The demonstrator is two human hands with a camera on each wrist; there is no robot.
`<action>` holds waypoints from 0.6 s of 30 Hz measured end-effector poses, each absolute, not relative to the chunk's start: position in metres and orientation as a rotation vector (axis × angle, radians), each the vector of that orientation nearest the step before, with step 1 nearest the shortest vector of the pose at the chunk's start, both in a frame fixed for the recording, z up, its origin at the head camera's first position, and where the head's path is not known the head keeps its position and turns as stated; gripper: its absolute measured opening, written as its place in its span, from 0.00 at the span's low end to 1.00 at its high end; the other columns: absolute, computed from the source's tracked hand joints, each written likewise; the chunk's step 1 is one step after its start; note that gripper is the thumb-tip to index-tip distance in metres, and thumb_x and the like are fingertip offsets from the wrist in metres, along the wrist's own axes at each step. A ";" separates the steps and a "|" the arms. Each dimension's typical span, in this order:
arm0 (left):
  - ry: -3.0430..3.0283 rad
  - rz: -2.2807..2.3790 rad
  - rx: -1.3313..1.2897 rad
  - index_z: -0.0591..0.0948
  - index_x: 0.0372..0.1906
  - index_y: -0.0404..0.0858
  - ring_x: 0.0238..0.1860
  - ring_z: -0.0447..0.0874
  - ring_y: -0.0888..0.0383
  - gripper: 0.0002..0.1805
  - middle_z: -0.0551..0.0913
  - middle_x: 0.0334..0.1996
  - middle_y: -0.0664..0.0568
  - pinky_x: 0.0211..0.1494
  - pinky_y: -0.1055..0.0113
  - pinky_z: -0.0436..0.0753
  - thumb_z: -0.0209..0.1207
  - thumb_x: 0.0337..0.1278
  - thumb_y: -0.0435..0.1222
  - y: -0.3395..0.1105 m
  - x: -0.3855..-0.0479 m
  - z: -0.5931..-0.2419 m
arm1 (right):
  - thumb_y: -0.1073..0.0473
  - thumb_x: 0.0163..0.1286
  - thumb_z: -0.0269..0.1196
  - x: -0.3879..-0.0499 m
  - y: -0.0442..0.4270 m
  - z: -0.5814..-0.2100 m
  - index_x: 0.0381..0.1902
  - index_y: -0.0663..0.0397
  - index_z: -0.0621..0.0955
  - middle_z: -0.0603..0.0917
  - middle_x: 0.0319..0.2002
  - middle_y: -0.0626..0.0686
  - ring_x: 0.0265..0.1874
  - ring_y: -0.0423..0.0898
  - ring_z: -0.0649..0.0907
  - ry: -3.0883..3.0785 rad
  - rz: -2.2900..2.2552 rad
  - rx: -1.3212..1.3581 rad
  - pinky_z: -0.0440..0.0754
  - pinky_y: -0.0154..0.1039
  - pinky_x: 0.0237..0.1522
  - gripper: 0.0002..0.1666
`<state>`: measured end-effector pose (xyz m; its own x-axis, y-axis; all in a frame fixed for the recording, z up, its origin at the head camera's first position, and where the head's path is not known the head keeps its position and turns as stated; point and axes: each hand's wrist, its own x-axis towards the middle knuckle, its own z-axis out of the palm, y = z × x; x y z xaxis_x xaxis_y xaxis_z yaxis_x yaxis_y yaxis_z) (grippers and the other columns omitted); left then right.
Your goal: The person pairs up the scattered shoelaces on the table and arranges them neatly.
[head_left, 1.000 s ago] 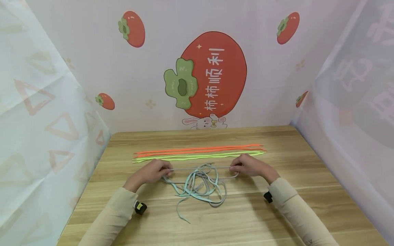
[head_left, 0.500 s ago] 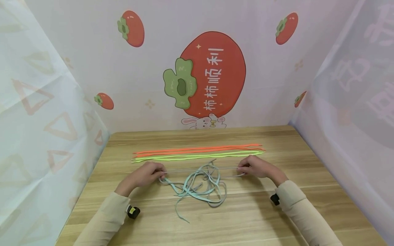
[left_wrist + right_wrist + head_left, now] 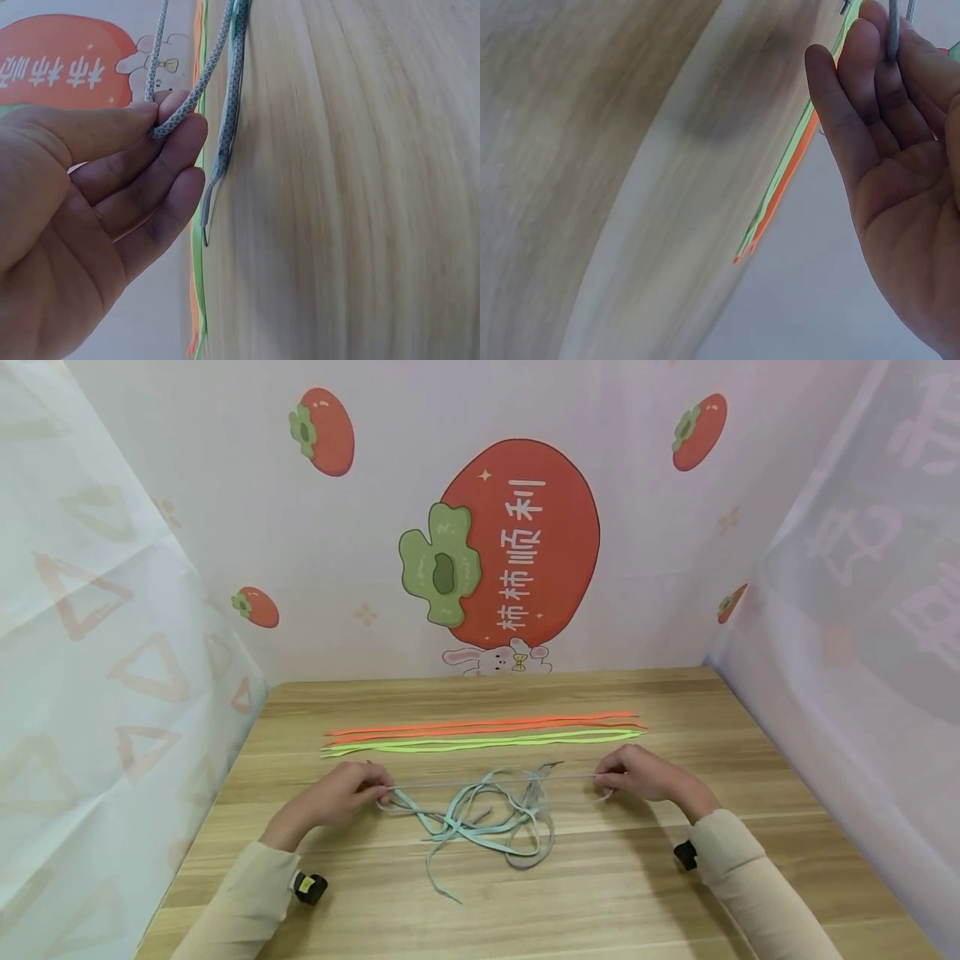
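My left hand [image 3: 347,793] pinches a round grey patterned shoelace [image 3: 199,90] between thumb and fingertips; the lace bends back at the pinch. Over on the right, my right hand [image 3: 643,773] pinches the same-looking grey lace [image 3: 893,34], and a stretch of it runs nearly straight from hand to hand. Below that stretch, a loose tangle of light-blue and grey shoelaces [image 3: 476,833] lies on the table. One tipped lace end [image 3: 205,232] shows beyond the left fingers in the left wrist view. Where the held lace passes through the tangle is unclear.
Behind the tangle, orange shoelaces [image 3: 480,725] and yellow-green shoelaces [image 3: 480,744] lie straight, side by side, across the wooden table [image 3: 510,918]. A printed cloth backdrop [image 3: 360,543] rises at the table's back, with cloth walls on both sides.
Both hands have moved apart, left hand leftward and right hand rightward, lengthening the grey lace between them. The tangle's upper right has shifted, with a grey end now pointing further right.
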<state>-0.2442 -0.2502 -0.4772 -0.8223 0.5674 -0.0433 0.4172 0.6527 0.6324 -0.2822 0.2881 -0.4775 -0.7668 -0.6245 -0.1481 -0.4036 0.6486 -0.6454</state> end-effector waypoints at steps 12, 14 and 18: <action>2.646 0.984 0.839 0.88 0.46 0.38 0.38 0.86 0.64 0.06 0.90 0.37 0.55 0.43 0.70 0.84 0.62 0.75 0.32 -0.274 -0.232 -0.479 | 0.58 0.80 0.63 -0.272 0.313 -0.477 0.33 0.52 0.89 0.88 0.28 0.47 0.28 0.41 0.81 2.540 -0.897 -0.785 0.78 0.32 0.32 0.14; 2.651 0.986 0.829 0.88 0.45 0.39 0.38 0.86 0.62 0.05 0.90 0.37 0.55 0.42 0.70 0.84 0.62 0.74 0.32 -0.278 -0.230 -0.479 | 0.59 0.80 0.63 -0.271 0.317 -0.477 0.33 0.52 0.89 0.88 0.28 0.48 0.27 0.40 0.81 2.545 -0.908 -0.785 0.78 0.31 0.32 0.14; 2.667 0.993 0.818 0.88 0.45 0.40 0.37 0.85 0.61 0.05 0.90 0.36 0.55 0.41 0.70 0.82 0.63 0.74 0.33 -0.286 -0.227 -0.479 | 0.59 0.80 0.63 -0.270 0.322 -0.476 0.33 0.54 0.88 0.88 0.28 0.49 0.28 0.38 0.80 2.550 -0.923 -0.800 0.78 0.31 0.32 0.14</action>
